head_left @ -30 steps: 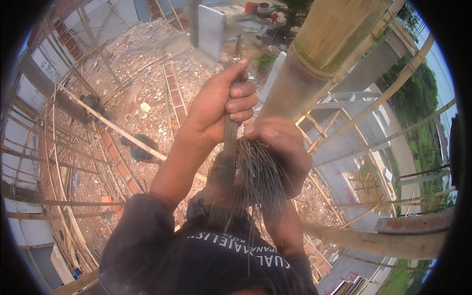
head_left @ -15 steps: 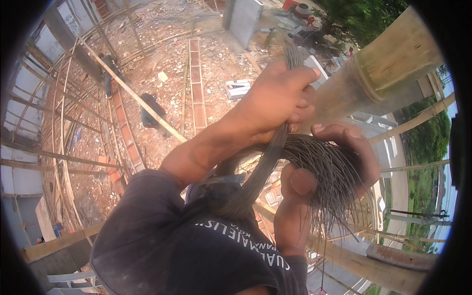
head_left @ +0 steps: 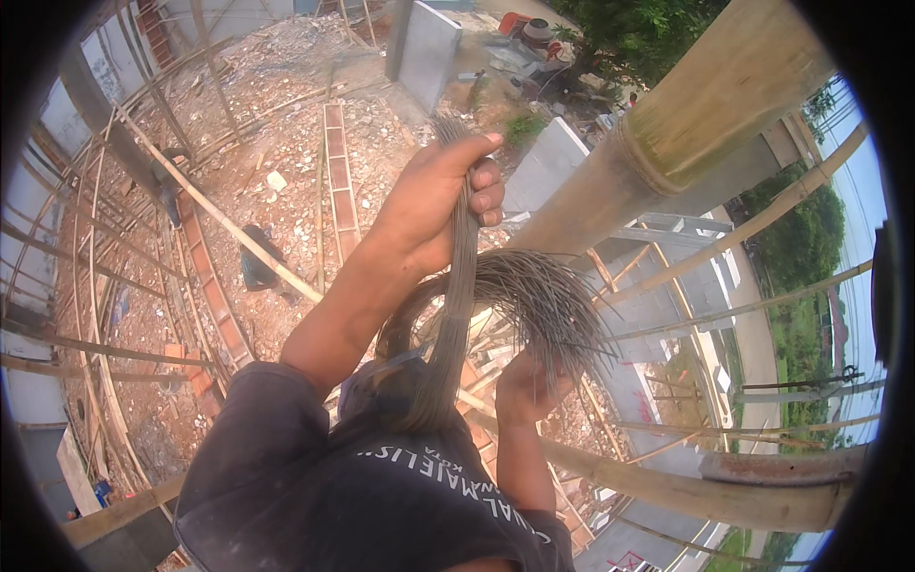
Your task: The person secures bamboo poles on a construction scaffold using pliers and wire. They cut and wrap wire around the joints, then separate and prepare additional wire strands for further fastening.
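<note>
My left hand [head_left: 443,195] is closed in a fist around a thick bundle of thin grey tie wire [head_left: 459,276]. The wire's upper end sticks out above the fist, and a straight length runs down toward my dark shirt. Another part of the bundle arches over to the right and fans out into many loose ends. Below these ends is my right hand [head_left: 534,386], touching or very near the wires, which cover its fingers. Whether it grips them cannot be made out.
A thick bamboo pole [head_left: 658,157] slants down just right of my left hand. A horizontal bamboo pole [head_left: 648,477] crosses below my right hand. Far below lies rubble-strewn ground [head_left: 295,172] with long brick-filled frames [head_left: 341,181] and a crouching person [head_left: 259,257].
My left hand has shifted left with the wire, while the view has moved too. My right hand has dropped down and left from around the wire's curve to its loose ends.
</note>
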A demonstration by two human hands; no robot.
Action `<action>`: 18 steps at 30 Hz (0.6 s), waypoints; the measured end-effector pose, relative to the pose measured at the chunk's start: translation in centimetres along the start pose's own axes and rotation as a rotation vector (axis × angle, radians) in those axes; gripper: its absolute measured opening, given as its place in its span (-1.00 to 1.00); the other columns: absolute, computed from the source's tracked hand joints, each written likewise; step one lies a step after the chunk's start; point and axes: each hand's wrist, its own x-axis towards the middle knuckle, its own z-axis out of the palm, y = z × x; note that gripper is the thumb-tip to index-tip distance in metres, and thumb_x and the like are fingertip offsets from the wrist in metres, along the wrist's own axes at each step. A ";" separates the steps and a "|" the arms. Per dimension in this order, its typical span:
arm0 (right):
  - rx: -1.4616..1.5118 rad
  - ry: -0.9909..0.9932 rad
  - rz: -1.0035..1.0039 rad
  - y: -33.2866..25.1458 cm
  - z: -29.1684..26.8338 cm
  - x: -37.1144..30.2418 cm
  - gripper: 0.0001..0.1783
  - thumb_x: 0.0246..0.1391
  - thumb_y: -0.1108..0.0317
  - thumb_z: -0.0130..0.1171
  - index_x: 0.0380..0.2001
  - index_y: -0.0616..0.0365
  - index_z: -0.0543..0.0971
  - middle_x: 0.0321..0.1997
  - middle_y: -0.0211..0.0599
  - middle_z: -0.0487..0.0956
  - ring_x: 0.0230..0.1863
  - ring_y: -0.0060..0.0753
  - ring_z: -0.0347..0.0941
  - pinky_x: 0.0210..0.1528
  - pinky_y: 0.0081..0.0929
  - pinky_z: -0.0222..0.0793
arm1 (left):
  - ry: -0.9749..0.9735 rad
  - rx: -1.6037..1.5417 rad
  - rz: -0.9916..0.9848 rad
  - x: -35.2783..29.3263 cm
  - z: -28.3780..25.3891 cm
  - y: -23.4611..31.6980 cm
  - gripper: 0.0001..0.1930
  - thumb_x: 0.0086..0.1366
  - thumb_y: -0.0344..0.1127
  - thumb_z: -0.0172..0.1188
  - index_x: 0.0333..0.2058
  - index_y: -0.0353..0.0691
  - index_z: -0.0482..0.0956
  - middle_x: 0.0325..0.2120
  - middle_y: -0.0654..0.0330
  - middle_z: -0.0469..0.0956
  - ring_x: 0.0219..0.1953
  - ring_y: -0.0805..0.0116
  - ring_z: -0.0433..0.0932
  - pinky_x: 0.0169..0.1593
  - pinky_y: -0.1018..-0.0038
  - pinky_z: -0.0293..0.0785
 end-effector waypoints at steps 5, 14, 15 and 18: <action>0.116 -0.230 0.239 -4.5 -1.3 5.9 -0.08 0.20 -0.37 -0.11 0.22 0.32 0.26 0.22 0.07 0.39 0.19 0.02 0.41 0.14 -0.19 0.38 | -0.114 0.064 0.000 -0.7 0.3 -0.1 -0.76 0.44 -0.11 -0.01 -0.26 -0.16 0.40 -0.58 0.23 0.46 -0.55 0.35 0.51 -0.41 0.41 0.46; -0.109 -0.866 0.676 -5.6 4.1 14.5 -0.36 0.24 -0.23 -0.03 -0.33 0.27 0.53 -0.47 -0.29 0.52 -0.49 -0.51 0.44 -0.42 -0.57 0.33 | -0.553 0.474 0.013 -1.5 -0.5 -0.3 -0.35 0.19 -0.06 0.15 0.12 -0.42 0.28 -0.21 -0.09 0.53 -0.14 0.09 0.58 -0.05 0.22 0.55; -0.109 -0.851 0.693 -5.9 4.9 14.6 -0.40 0.23 -0.18 0.02 -0.38 0.25 0.53 -0.55 -0.34 0.48 -0.59 -0.57 0.37 -0.54 -0.60 0.26 | -0.574 0.496 0.018 -1.6 -0.6 -0.2 -0.31 0.17 -0.05 0.17 0.15 -0.43 0.25 -0.20 -0.10 0.53 -0.12 0.08 0.58 -0.03 0.22 0.55; -0.029 -0.776 0.760 -6.6 6.7 14.8 -0.60 0.15 0.07 0.20 -0.41 0.26 0.53 -0.65 -0.38 0.46 -0.78 -0.66 0.24 -0.80 -0.65 0.04 | -0.655 0.579 0.044 -1.5 -1.0 0.4 -0.19 0.11 0.00 0.23 0.19 -0.44 0.16 -0.14 -0.14 0.50 -0.05 0.05 0.56 0.03 0.20 0.53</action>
